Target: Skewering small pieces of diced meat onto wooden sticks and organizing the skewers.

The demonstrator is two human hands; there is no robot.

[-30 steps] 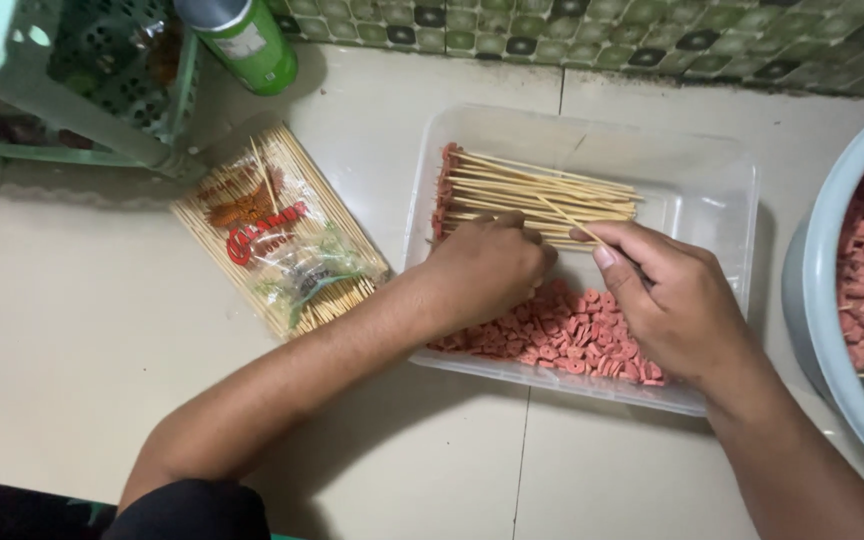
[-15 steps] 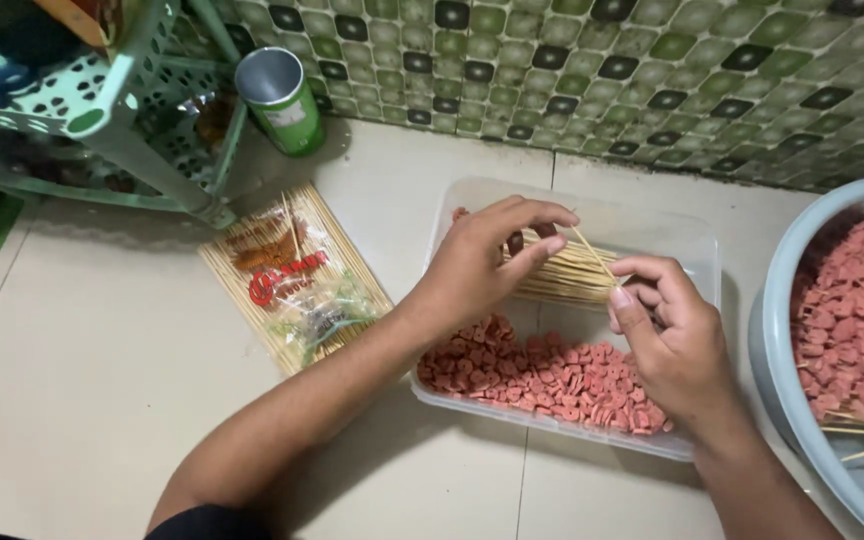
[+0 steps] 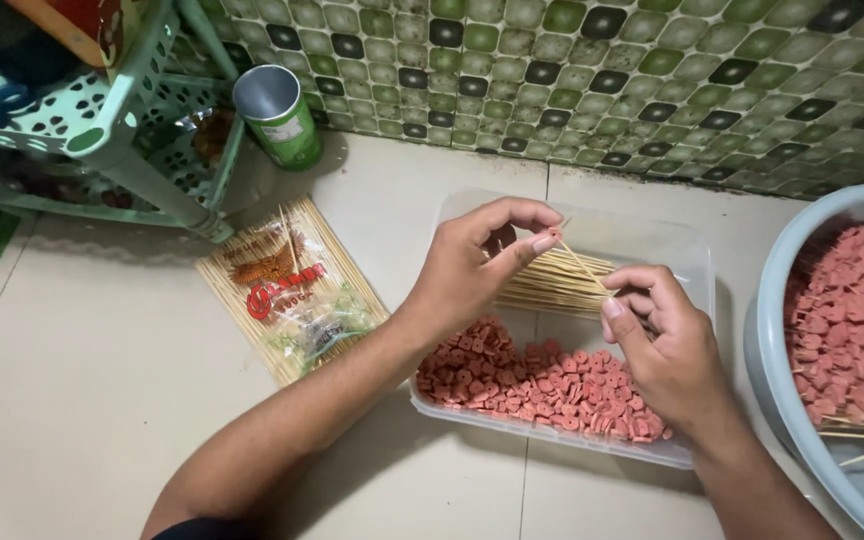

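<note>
The right hand point(image 3: 674, 350) pinches a bamboo skewer point(image 3: 582, 265), its long axis pointing toward ten o'clock; the left hand point(image 3: 472, 265), nearer its tip, closes its fingers point(image 3: 544, 240) on a pink sausage slice there, above the clear tray point(image 3: 687, 262).

Both arms reach forward from the bottom of the view. The left hand point(image 3: 472, 270) is raised, with its thumb and first finger pinched together. The right hand point(image 3: 667, 345) is close beside it, fingers curled and pinching too.

tile floor point(image 3: 82, 400) | clear tub point(image 3: 692, 262) | skewer pack point(image 3: 292, 290) | grn can point(image 3: 277, 115) | blue basin point(image 3: 772, 350) | rack point(image 3: 132, 170)
</note>
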